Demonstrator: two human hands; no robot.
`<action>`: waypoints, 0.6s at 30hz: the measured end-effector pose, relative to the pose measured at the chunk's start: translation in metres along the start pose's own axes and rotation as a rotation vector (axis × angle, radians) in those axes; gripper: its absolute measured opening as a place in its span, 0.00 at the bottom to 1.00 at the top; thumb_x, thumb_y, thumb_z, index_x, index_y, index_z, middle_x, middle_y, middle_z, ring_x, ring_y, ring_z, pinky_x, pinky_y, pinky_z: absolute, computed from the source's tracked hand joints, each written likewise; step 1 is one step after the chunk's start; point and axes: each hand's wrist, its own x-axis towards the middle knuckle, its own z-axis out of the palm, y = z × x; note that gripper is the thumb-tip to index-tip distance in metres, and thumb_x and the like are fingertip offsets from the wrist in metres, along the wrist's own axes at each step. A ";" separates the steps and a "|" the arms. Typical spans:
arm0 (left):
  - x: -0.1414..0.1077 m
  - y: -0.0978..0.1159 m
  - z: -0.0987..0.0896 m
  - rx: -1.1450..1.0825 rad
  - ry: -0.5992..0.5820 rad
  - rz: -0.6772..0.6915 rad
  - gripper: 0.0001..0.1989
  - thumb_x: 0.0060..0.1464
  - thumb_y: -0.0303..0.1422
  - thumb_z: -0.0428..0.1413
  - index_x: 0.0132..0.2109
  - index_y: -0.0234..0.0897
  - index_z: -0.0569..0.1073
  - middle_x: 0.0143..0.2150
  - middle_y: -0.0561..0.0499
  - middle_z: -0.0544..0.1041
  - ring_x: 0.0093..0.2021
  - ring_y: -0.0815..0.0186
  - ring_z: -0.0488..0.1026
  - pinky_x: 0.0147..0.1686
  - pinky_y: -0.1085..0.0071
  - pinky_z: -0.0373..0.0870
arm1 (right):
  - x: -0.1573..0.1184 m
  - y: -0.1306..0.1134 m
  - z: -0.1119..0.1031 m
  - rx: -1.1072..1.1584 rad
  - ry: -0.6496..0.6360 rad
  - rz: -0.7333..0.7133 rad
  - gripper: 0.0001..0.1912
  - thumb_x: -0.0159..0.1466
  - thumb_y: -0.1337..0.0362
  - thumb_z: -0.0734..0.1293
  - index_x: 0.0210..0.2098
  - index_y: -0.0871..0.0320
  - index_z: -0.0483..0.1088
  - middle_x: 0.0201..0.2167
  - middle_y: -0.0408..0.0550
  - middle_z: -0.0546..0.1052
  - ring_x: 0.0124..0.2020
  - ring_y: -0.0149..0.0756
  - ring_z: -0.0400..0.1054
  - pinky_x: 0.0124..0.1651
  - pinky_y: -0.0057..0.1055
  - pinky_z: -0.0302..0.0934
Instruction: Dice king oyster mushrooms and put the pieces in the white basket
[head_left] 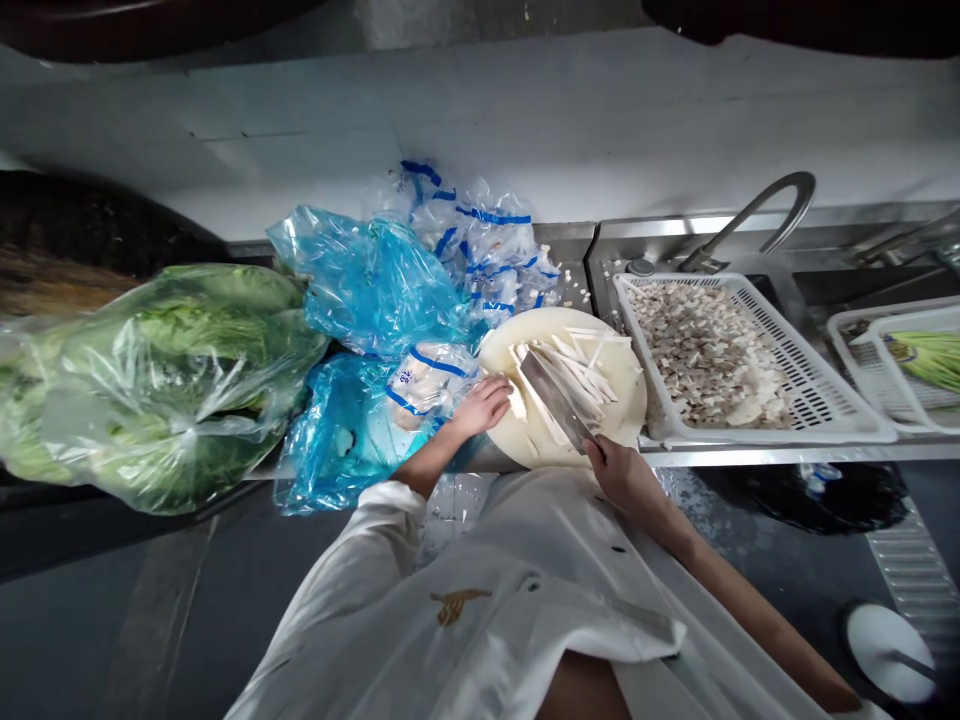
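Smooth metal knife blade [556, 402] — matt cutting board [630, 378] — glossy, crinkled plastic bags [382, 285]

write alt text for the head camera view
A person's right hand holds a knife among white strips on a round cutting board, the left hand at the board's left edge. Bagged greens lie left; a white basket of chopped pieces sits right.

We face a pale wall [600, 130] | below it, our metal bench [780, 458] runs across, a curved tap [742, 220] rising near its back edge | beneath us, we see dark grey floor [247, 590], a ridged strip [911, 560] at right | our light: dim, cool
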 end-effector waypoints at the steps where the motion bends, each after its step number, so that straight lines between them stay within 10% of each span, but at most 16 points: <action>1: 0.000 -0.001 0.001 -0.004 0.000 0.001 0.14 0.71 0.35 0.55 0.60 0.40 0.77 0.61 0.40 0.77 0.67 0.54 0.71 0.70 0.49 0.68 | -0.001 -0.002 0.002 0.015 -0.010 -0.007 0.19 0.80 0.54 0.57 0.41 0.56 0.74 0.33 0.55 0.82 0.36 0.43 0.78 0.35 0.32 0.52; 18: 0.019 0.002 0.011 -0.028 -0.017 -0.009 0.15 0.73 0.39 0.52 0.57 0.40 0.78 0.59 0.40 0.77 0.63 0.55 0.75 0.66 0.50 0.73 | -0.006 0.001 -0.001 0.051 -0.082 0.044 0.19 0.79 0.52 0.58 0.42 0.56 0.74 0.37 0.56 0.84 0.38 0.43 0.79 0.35 0.33 0.50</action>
